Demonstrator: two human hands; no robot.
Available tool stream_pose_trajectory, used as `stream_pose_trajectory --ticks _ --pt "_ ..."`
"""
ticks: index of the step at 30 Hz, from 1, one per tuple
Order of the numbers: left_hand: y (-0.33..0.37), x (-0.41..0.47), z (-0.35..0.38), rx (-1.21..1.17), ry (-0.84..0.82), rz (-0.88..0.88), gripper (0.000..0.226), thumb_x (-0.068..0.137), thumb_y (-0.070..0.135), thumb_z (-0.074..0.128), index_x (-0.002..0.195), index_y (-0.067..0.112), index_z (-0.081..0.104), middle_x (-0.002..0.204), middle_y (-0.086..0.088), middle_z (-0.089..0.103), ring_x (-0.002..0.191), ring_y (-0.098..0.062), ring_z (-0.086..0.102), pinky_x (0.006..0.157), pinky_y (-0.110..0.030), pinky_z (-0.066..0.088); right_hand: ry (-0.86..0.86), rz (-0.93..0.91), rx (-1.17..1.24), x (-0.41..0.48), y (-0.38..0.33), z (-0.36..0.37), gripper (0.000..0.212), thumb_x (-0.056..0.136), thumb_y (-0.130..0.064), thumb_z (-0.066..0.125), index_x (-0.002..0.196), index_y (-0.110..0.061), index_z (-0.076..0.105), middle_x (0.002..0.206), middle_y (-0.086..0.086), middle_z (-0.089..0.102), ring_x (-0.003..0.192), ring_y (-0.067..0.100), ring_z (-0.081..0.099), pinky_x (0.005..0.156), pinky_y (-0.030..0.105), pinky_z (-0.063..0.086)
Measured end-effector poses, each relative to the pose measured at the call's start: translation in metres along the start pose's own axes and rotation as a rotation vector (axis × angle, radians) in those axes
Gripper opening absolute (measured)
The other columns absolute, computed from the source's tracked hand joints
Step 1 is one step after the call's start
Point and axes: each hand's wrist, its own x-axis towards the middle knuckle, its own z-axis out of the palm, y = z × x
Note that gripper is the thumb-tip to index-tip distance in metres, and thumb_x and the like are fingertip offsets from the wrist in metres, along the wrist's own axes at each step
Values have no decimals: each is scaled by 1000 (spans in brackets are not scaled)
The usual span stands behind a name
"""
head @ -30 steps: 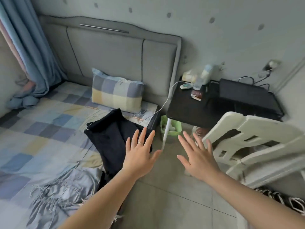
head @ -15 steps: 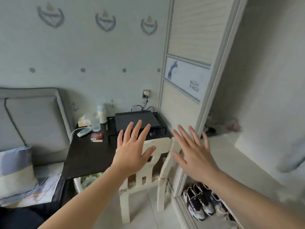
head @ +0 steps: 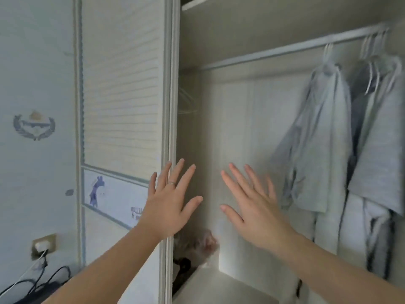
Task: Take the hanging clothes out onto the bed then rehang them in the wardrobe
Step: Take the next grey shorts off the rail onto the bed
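Observation:
An open wardrobe [head: 230, 119] fills the view, with a pale rail [head: 274, 51] running across its top. Several light grey and white garments [head: 317, 139] hang on white hangers at the rail's right end. A further grey garment [head: 381, 150] hangs at the far right edge. My left hand [head: 169, 200] is raised in front of the sliding door's edge, fingers spread, holding nothing. My right hand [head: 254, 205] is raised inside the opening, fingers spread and empty, just left of the hanging clothes. The bed is out of view.
A slatted sliding door [head: 122, 95] with a giraffe sticker stands to the left. A wall socket [head: 43, 244] with a plug and dark cables sits at the lower left. A blurred dark and pinkish bundle [head: 197, 244] lies low inside the wardrobe, above a shelf [head: 219, 288].
My view has swung from the bed, past the desk and chair, up to the open wardrobe. Both hands stayed raised, spread and empty.

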Motion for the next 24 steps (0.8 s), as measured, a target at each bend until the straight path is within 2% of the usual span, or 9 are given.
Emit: stream_pose_trajectory --ticks 4,7,11,14,18,24 --pt "3 96 12 -47 85 146 75 92 71 12 159 38 4 168 5 -1 154 -23 -7 123 -51 3 65 97 -181 53 37 -25 70 94 -62 22 156 -36 3 164 -14 -2 151 20 1 118 54 6" --pt "10 153 23 -72 130 232 76 89 74 6 157 40 -3 167 7 -5 153 -21 -11 123 -50 0 121 148 -293 82 60 -47 69 95 -60 24 156 -34 5 164 -11 2 151 22 3 119 55 8" --pt "30 218 40 -128 182 320 75 89 75 4 156 42 -7 167 10 -9 152 -19 -15 122 -46 -2 195 244 -422 114 92 -77 69 94 -64 12 154 -37 -7 163 -15 -8 151 20 -8 120 51 1" --pt "59 258 54 -180 194 346 76 87 77 -1 155 44 -10 166 11 -11 152 -18 -15 123 -45 0 243 309 -492 136 113 -108 69 93 -64 16 155 -36 2 164 -13 1 151 20 0 119 52 3" --pt "108 297 71 -272 196 407 72 93 73 12 156 43 -7 167 10 -9 152 -18 -14 122 -47 -3 260 344 -621 159 142 -144 69 92 -60 20 155 -32 15 163 -10 14 149 23 13 118 54 9" --pt "168 348 85 -474 142 397 71 94 72 22 156 43 1 167 10 -1 152 -15 -5 122 -46 3 254 373 -706 186 188 -184 63 98 -56 30 154 -32 17 159 -12 24 145 17 20 117 48 15"
